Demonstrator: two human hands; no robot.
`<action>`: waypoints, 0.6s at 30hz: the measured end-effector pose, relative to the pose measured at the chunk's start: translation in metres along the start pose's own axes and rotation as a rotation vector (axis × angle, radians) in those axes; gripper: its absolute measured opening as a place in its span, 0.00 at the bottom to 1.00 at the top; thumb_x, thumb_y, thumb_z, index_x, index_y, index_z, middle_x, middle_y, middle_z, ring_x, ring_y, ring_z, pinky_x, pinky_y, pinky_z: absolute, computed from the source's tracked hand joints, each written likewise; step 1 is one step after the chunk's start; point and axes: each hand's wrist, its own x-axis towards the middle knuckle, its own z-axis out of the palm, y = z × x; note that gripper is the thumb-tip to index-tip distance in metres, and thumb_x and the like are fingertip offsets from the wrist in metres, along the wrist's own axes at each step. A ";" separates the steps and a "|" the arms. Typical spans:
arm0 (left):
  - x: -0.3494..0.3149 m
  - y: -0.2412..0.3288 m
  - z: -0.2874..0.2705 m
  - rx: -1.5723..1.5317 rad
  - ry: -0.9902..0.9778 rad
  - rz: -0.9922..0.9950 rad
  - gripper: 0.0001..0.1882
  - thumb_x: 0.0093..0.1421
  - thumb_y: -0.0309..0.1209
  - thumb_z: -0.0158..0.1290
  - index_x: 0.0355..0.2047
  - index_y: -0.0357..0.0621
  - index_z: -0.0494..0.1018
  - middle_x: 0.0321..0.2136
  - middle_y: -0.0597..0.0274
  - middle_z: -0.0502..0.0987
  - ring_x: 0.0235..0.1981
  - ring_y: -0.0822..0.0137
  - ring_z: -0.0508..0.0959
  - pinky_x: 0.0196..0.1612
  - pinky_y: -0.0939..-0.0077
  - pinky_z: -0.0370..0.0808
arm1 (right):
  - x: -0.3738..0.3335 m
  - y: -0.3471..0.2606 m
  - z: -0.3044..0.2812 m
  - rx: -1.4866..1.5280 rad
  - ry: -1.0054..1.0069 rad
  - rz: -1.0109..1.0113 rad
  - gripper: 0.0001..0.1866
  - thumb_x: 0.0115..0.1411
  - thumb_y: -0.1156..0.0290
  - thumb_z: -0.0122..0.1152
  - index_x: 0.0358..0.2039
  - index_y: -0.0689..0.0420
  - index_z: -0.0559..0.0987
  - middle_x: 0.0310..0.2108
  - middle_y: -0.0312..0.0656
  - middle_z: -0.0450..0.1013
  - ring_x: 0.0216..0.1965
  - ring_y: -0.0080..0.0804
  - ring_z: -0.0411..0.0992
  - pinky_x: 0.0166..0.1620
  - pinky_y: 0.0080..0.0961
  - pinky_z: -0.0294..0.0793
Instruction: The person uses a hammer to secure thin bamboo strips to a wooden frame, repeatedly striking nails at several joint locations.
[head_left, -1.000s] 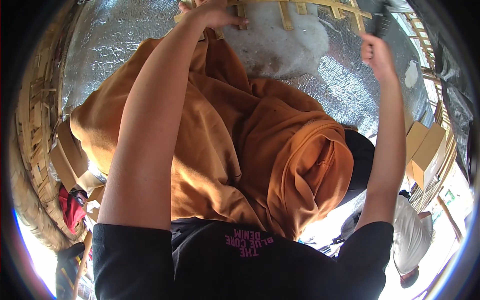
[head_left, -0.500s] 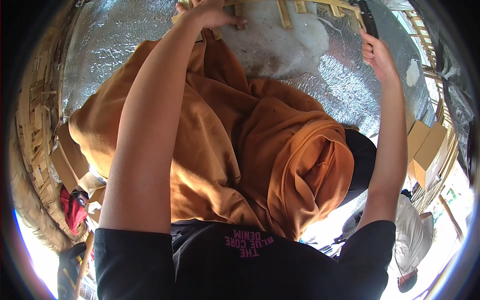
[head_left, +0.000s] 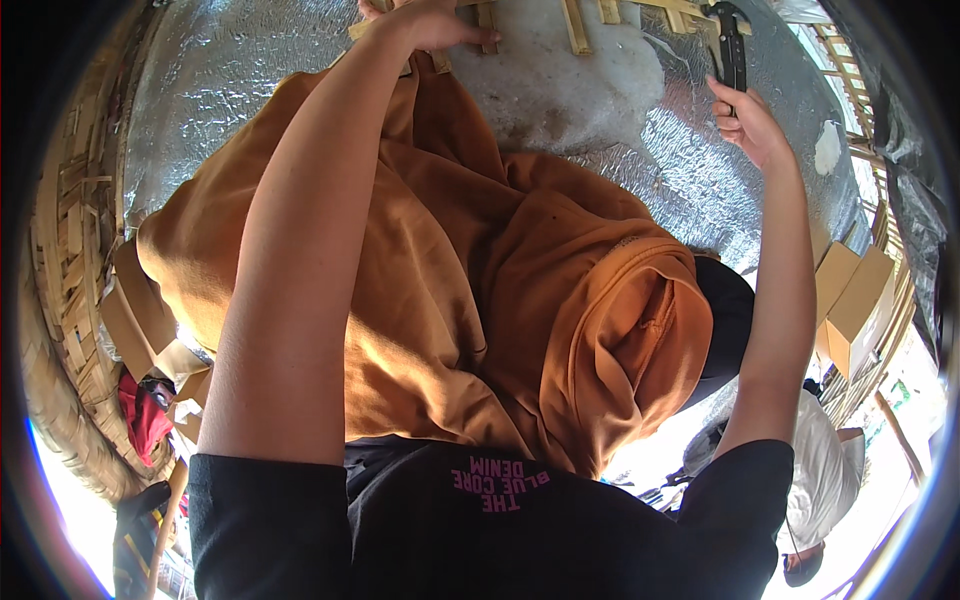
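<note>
We see the right hand (head_left: 748, 128) holding a black tool (head_left: 733, 60) near wooden slats (head_left: 574, 26).
In the head view, they lie over the silver sheet (head_left: 210, 90); the left hand (head_left: 430, 25) is at their left part, thumb stretched, its grip we cannot tell. Loose holding could let the slats slip, or the tool turn.

Tally, far side: hands, 2, one left hand (head_left: 430, 25) and one right hand (head_left: 748, 128); black hammer (head_left: 733, 58), 1; short wooden slats (head_left: 576, 27), at least 4 right of the left hand, full number cut off by the view's edge; silver sheet (head_left: 745, 200), 1. Middle: orange-brown garment (head_left: 420, 290), 1. Near: black T-shirt (head_left: 590, 530), 1; other person (head_left: 822, 480), 1, right. Sides: cardboard boxes (head_left: 860, 295), at least 2, split left and right; red cloth (head_left: 142, 422), 1, left.
</note>
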 end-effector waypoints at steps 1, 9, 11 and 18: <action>0.002 -0.001 0.002 0.009 0.028 0.005 0.64 0.55 0.42 0.67 0.72 0.59 0.25 0.71 0.52 0.17 0.73 0.46 0.25 0.69 0.34 0.36 | -0.001 0.003 0.000 0.039 -0.034 0.001 0.16 0.67 0.52 0.58 0.29 0.47 0.67 0.18 0.21 0.58 0.15 0.10 0.52 0.20 0.14 0.48; -0.004 0.003 0.000 -0.011 0.015 0.030 0.64 0.54 0.39 0.67 0.72 0.60 0.25 0.72 0.52 0.18 0.73 0.46 0.25 0.69 0.34 0.35 | -0.005 -0.009 0.008 0.099 0.002 -0.072 0.14 0.67 0.55 0.59 0.32 0.49 0.68 0.19 0.21 0.59 0.18 0.09 0.55 0.24 0.14 0.55; 0.012 -0.013 0.012 0.032 0.047 0.023 0.67 0.51 0.45 0.69 0.72 0.59 0.25 0.72 0.52 0.18 0.73 0.45 0.25 0.69 0.34 0.35 | -0.004 -0.014 0.007 0.127 -0.028 -0.146 0.14 0.67 0.56 0.59 0.33 0.49 0.68 0.20 0.22 0.60 0.19 0.10 0.57 0.26 0.14 0.56; -0.006 0.010 -0.006 0.027 0.009 0.014 0.69 0.49 0.47 0.70 0.72 0.58 0.25 0.72 0.50 0.18 0.73 0.45 0.25 0.69 0.34 0.35 | -0.014 -0.026 0.012 0.322 0.035 -0.461 0.11 0.68 0.60 0.58 0.33 0.50 0.68 0.20 0.23 0.60 0.20 0.12 0.58 0.27 0.16 0.59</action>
